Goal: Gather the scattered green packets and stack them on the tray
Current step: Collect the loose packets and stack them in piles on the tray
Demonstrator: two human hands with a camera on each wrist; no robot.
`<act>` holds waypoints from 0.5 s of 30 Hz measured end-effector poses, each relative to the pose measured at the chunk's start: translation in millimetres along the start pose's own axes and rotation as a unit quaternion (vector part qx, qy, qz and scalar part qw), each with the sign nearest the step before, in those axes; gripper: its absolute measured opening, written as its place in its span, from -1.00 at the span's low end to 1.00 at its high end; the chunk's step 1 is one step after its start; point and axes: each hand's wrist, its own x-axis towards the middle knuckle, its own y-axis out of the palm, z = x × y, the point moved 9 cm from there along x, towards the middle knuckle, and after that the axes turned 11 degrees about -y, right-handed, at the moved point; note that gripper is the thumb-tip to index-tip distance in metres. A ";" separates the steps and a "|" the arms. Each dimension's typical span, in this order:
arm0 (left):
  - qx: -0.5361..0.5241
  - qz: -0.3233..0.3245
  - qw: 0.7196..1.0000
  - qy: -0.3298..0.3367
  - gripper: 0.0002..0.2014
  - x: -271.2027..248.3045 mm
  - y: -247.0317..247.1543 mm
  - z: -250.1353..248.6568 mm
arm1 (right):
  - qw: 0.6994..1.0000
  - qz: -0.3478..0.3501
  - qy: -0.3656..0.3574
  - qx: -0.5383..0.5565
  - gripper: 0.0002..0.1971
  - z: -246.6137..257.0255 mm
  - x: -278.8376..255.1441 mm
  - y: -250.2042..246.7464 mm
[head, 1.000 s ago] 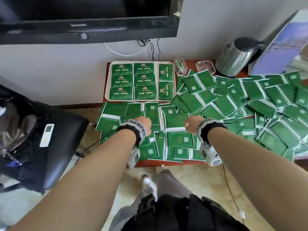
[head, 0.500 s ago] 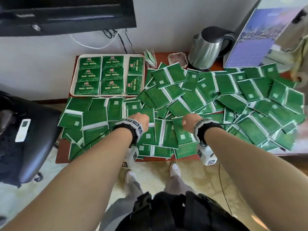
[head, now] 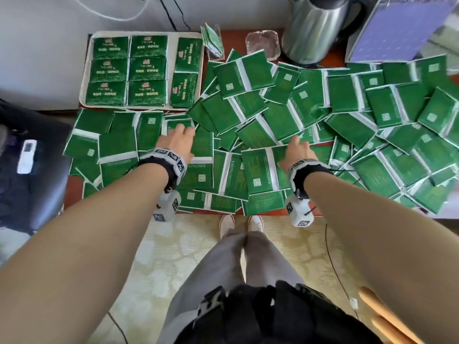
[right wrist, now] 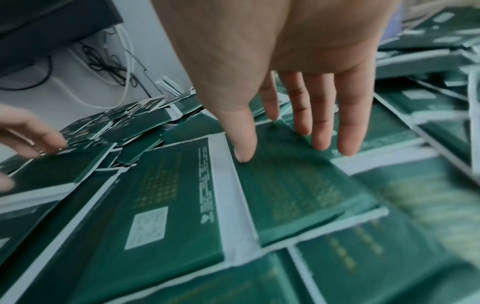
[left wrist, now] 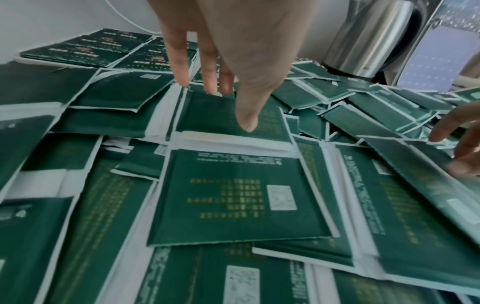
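i see my left hand [head: 179,140] spread flat, fingers straight, gripping nothing — its fingertips [left wrist: 210,87] come down on a green packet [left wrist: 231,115] just in front of the tray [head: 85,78]. my right hand [head: 296,151] is likewise open, fingers extended over another packet [right wrist: 298,185] in the scattered pile [head: 347,125] — the thumb seems to touch it. the tray already carries eight neat packets.

One tray [head: 84,95] carries eight packet stacks [head: 146,69]; one kettle [head: 310,28]; two hands [head: 178,140]; loose packets [head: 258,167] beyond counting.
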 end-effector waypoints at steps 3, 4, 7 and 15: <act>0.033 0.021 0.999 -0.002 -0.24 12.7 12.3 2.5 | 0.998 -0.023 0.042 0.029 -0.37 -7.1 1.7 12.2; 0.039 0.018 0.999 -0.001 -0.22 16.2 14.9 1.8 | 0.998 -0.031 0.053 0.034 -0.32 -9.9 2.3 13.9; 0.047 -0.002 0.999 0.000 -0.18 25.3 16.6 0.0 | 0.994 -0.041 0.078 0.059 -0.09 -18.8 3.8 15.2; 0.048 -0.022 0.999 -0.011 -0.10 32.8 8.5 5.2 | 0.991 -0.064 0.096 0.063 0.00 -28.8 5.5 10.5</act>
